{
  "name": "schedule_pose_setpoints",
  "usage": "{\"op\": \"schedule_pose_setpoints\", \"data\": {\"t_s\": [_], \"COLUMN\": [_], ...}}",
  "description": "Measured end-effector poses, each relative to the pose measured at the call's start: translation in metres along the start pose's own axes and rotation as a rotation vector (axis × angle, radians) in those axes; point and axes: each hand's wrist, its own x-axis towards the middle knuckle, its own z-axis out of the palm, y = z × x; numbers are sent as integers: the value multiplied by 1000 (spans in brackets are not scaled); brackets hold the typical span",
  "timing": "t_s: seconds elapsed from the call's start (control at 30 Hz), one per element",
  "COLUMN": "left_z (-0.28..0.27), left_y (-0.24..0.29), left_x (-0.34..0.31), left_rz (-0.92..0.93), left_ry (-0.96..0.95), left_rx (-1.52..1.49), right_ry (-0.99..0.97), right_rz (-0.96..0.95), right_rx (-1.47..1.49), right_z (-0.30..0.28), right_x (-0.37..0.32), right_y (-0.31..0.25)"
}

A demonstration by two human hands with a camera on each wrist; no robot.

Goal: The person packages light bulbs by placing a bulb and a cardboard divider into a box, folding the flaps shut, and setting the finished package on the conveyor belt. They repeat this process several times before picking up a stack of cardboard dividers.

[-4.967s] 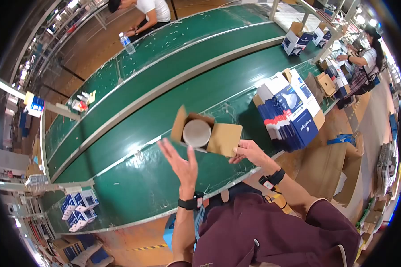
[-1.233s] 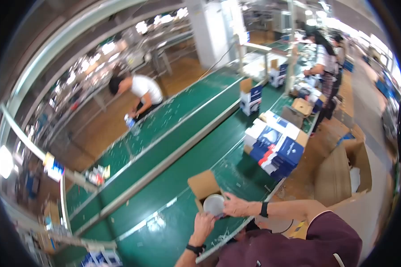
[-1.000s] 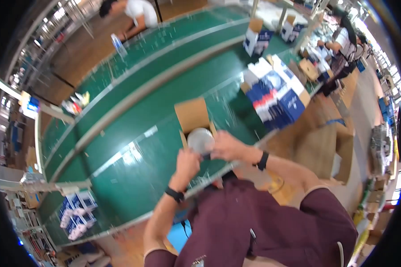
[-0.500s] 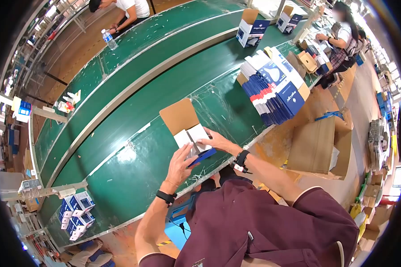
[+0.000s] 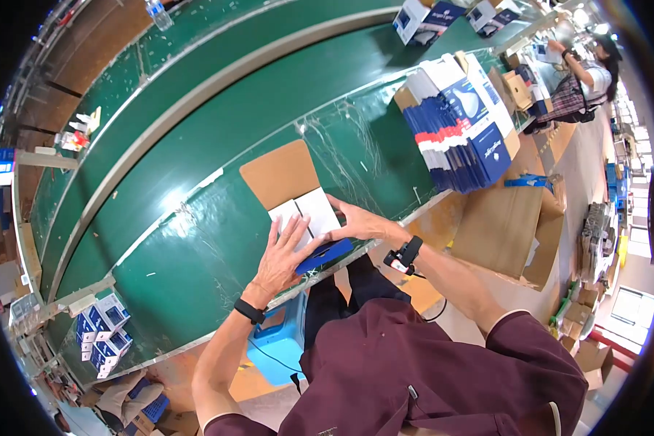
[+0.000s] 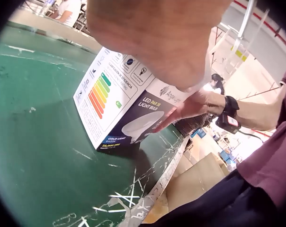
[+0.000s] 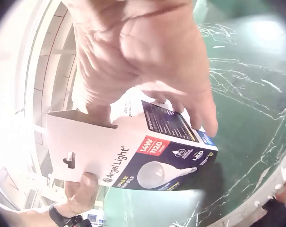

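An Angel Light bulb box (image 5: 318, 206) stands on the green worktop in front of me. Its brown-lined lid (image 5: 282, 174) is raised at the far side, and white inner flaps cover the top. A blue flap (image 5: 325, 254) hangs out toward me. My left hand (image 5: 275, 263) rests on the white flaps with its fingers extended. On the other side, my right hand (image 5: 362, 222) grips the box, thumb over the top and fingers down the side wall. The right wrist view shows the printed front panel (image 7: 155, 172); the left wrist view shows the colored energy-rating side (image 6: 105, 97). The contents are hidden.
A pile of flattened blue-and-white boxes (image 5: 454, 134) lies to the right, beside a big brown carton (image 5: 498, 229) below the edge. More bulb boxes (image 5: 105, 330) are stacked at the left end. An open box (image 5: 423, 23) stands beyond the rail. Another person (image 5: 592, 80) works at far right.
About a second ago the bulb's round pale face showed inside the box; white flaps now cover it. Since half a second ago my left hand has flattened over them, and the head view has shifted.
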Motion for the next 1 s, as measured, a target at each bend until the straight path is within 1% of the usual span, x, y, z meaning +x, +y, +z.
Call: {"op": "schedule_pose_setpoints", "data": {"t_s": [0.07,0.13,0.17,0.27,0.33,0.4,0.5,0.53,0.57,0.6,0.63,0.67,0.7,0.73,0.83,0.93,1.0], "left_z": [8,2,4,17,13,6,1,5,14,19,24,26,21,18,23,24,23], "left_y": [-4,-8,-10,-17,-15,-11,-9,-10,-12,-15,-19,-18,-16,-14,-12,-16,-16], "left_x": [-2,0,-1,-5,-3,-1,4,-1,-6,-8,-9,-7,-5,-5,-8,-7,-8], "left_rz": [5,11,10,30,3,-9,-28,-126,-225,-186,-146,-166,-181,-199,-201,-101,-82], "left_ry": [-30,-81,-21,-30,-27,-53,-53,-5,48,22,2,15,49,84,152,83,86], "left_rx": [-9,-34,-95,-40,-70,-69,-97,-318,-541,-430,-320,-359,-471,-581,-584,-317,-257], "right_ry": [41,94,99,78,206,104,-333,-445,-545,-474,-432,-390,-377,-376,-362,-437,-394], "right_rz": [13,13,-14,69,-29,-122,-84,-147,-253,-298,-309,-320,-289,-303,-343,-341,-426], "right_rx": [32,48,101,333,209,343,218,-132,-472,-755,-803,-849,-820,-852,-942,-982,-1015], "right_z": [5,9,10,-25,-47,-59,-61,-52,-42,-25,-16,-12,-13,-13,-11,-10,-11], "right_x": [2,1,-5,-4,18,51,89,82,76,54,43,36,34,32,25,19,17], "right_y": [6,15,15,-18,-40,-84,-104,-110,-117,-114,-108,-101,-101,-101,-102,-108,-99]}}
